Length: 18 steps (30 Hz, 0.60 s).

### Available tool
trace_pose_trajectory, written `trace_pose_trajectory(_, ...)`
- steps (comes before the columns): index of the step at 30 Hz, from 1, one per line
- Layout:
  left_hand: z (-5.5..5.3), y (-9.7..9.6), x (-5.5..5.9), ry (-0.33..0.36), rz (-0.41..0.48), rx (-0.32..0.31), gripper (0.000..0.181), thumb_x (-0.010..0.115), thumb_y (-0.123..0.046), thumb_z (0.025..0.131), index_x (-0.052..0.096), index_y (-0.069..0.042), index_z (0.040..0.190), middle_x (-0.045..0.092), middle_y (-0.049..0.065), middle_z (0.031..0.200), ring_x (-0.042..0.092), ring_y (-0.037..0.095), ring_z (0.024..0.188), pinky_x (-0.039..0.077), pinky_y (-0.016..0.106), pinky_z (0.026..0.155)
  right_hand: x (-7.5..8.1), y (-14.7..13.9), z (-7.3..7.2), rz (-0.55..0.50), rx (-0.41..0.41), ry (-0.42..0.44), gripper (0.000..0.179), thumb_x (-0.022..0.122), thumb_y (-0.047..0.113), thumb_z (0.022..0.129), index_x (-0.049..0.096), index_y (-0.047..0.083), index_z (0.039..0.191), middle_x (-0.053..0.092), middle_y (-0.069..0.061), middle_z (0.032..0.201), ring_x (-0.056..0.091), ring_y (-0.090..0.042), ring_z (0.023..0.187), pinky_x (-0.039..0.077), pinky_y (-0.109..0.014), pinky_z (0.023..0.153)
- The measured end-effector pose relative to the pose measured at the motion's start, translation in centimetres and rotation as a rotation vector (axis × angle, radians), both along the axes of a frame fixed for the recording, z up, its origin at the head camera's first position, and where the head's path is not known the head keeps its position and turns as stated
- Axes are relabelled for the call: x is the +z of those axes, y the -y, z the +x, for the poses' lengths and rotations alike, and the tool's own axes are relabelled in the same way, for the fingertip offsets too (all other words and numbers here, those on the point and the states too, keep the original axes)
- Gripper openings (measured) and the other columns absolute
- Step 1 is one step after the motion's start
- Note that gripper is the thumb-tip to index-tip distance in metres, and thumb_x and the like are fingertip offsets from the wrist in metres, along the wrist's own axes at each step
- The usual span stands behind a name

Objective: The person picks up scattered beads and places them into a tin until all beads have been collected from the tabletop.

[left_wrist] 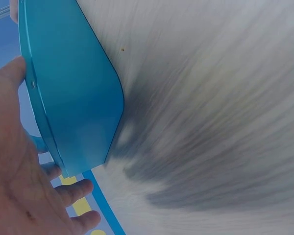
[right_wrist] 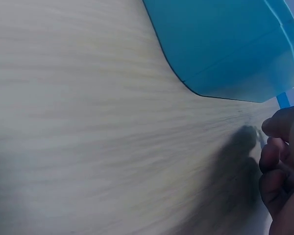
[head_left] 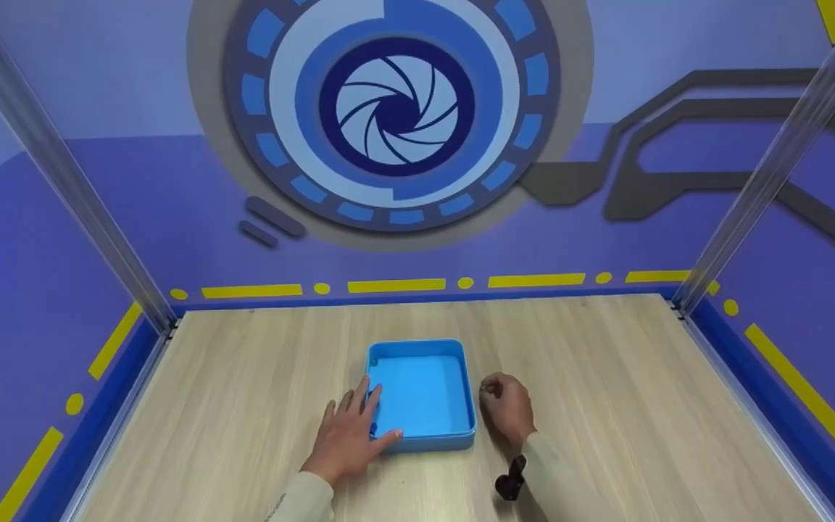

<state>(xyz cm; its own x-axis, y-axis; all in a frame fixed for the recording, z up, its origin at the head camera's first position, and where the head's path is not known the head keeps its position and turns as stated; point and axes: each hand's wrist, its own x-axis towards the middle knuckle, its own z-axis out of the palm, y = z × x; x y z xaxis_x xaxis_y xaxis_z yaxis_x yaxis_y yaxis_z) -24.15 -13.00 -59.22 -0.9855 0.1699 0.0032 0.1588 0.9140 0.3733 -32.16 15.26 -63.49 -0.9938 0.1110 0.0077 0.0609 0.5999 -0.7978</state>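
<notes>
A square light-blue open box (head_left: 421, 444) stands on the wooden table. My left hand (head_left: 349, 438) rests spread on its near left corner, with the thumb on the front rim and the fingers along the left rim. The left wrist view shows the palm (left_wrist: 14, 156) beside the box's outer wall. Inside the box, a small green piece (head_left: 374, 362) lies in the far left corner and a small dark blue piece (head_left: 373, 428) near the left hand. My right hand (head_left: 510, 406), just right of the box, has curled fingers and pinches a tiny see-through piece (right_wrist: 258, 135) at the fingertips.
The wooden table (head_left: 243, 384) reaches to a purple back wall (head_left: 403, 264) with printed shapes. Metal posts (head_left: 84, 181) rise at both back corners, and purple side panels flank the table. A black device (head_left: 510, 480) sits at the right wrist.
</notes>
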Motion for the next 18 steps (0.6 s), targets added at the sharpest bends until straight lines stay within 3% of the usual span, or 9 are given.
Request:
trace_pose_trajectory(8,-0.09,-0.01,0.00,-0.002,-0.011,0.000,0.093,0.045,-0.078,0.082,0.032,-0.018,0.152,0.020,0.009,0.162,0.032,0.040,0.143,0.022,0.068,0.110,0.39,-0.21,0.24,-0.040,0.007,-0.024,0.013,0.065,0.003,0.087,0.068,0.009,0.098,0.065,-0.005,0.096,0.060,-0.017,0.089,0.051,-0.036,0.082)
trace_pose_trajectory(14,-0.11,-0.10,-0.09,0.017,0.000,0.008,0.088,0.051,-0.072,0.085,0.030,-0.019,0.153,0.019,0.009,0.162,0.030,0.040,0.144,0.020,0.068,0.111,0.57,-0.24,0.53,-0.067,0.022,-0.036,0.012,0.065,0.004,0.088,0.068,0.007,0.099,0.065,-0.005,0.097,0.061,-0.018,0.091,0.051,-0.037,0.084)
trace_pose_trajectory(18,-0.04,-0.22,-0.11,0.011,-0.002,0.011,0.087,0.053,-0.069,0.085,0.031,-0.018,0.152,0.020,0.010,0.162,0.031,0.041,0.143,0.021,0.068,0.111,0.73,-0.13,0.71,-0.079,0.029,-0.049,0.014,0.064,0.003,0.088,0.068,0.005,0.101,0.065,-0.007,0.097,0.061,-0.018,0.088,0.053,-0.033,0.077)
